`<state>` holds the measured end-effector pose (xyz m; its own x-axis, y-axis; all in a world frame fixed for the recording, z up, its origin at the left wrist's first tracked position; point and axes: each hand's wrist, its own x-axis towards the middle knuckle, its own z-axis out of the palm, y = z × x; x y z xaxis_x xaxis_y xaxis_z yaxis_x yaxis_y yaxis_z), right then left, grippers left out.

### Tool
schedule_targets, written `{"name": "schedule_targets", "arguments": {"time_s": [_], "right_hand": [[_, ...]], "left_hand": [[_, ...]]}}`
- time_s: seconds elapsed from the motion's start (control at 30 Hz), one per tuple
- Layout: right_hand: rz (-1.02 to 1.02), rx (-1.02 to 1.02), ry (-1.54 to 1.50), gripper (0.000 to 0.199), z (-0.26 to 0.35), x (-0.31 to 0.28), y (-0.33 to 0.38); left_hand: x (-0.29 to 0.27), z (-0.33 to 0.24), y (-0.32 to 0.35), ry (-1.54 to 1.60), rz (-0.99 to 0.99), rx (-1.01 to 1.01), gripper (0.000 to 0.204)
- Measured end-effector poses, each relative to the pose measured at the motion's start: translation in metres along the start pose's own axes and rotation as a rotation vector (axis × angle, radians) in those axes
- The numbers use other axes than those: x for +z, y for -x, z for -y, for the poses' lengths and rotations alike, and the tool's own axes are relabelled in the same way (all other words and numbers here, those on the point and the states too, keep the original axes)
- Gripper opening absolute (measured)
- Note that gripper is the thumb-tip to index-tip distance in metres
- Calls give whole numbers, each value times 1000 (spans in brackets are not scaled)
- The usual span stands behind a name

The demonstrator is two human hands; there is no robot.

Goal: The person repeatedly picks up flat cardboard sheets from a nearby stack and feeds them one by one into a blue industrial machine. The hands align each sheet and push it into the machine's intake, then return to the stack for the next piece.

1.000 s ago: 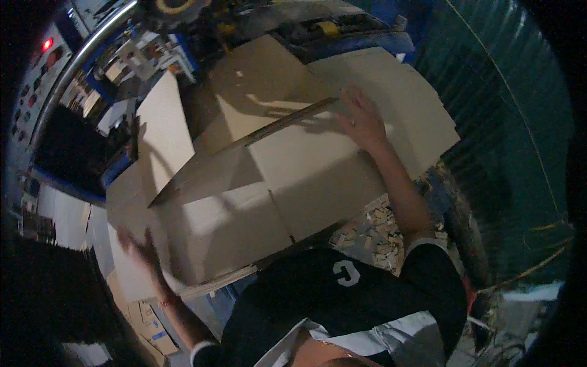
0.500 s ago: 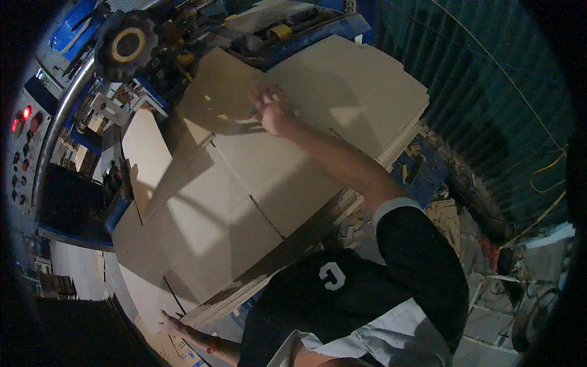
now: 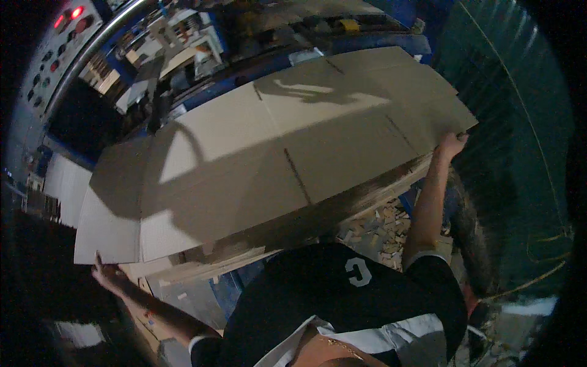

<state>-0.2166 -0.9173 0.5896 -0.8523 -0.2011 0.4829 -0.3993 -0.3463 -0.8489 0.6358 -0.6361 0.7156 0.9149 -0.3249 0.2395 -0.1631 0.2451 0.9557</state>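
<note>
Sheet: a large flat tan cardboard blank [image 3: 275, 159] with creased flap lines lies spread across the top of a stack of similar cardboard sheets [image 3: 342, 205], in front of the person.
Left hand: the left hand [image 3: 107, 275] meets the sheet's near-left corner, fingers curled on the edge.
Right hand: the right hand [image 3: 451, 145] grips the far-right edge, arm stretched.
Surroundings: a blue machine frame [image 3: 367, 46] behind; a control panel with red lamps [image 3: 67, 18] at upper left; cardboard offcuts [image 3: 379, 229] on the floor.
Handling: judged from the wide span, both corners should rise evenly so the sheet does not buckle along its creases.
</note>
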Motion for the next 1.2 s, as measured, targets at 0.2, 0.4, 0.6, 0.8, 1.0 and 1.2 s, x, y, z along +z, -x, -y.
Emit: {"name": "schedule_targets", "arguments": {"time_s": [0.2,0.4,0.6,0.8,1.0,1.2], "right_hand": [[445,352,-422,40,137,-1,-21],[743,-207,697,39,212,-79,117],[1691,-1195,116,24,186,-66,180],[1647,-1390,29,42,169,-17,169],[1686,-1276,254,66,155,62,154],[1877,-844,406,70,149,166,163]], "left_hand": [[-9,22,19,-137,178,-69,33],[29,3,156,-273,254,69,35],[100,14,203,-898,1228,901,50],[122,18,196,-943,1275,897,53],[164,34,165,-846,1151,953,52],[249,78,104,-768,1023,1039,59]]}}
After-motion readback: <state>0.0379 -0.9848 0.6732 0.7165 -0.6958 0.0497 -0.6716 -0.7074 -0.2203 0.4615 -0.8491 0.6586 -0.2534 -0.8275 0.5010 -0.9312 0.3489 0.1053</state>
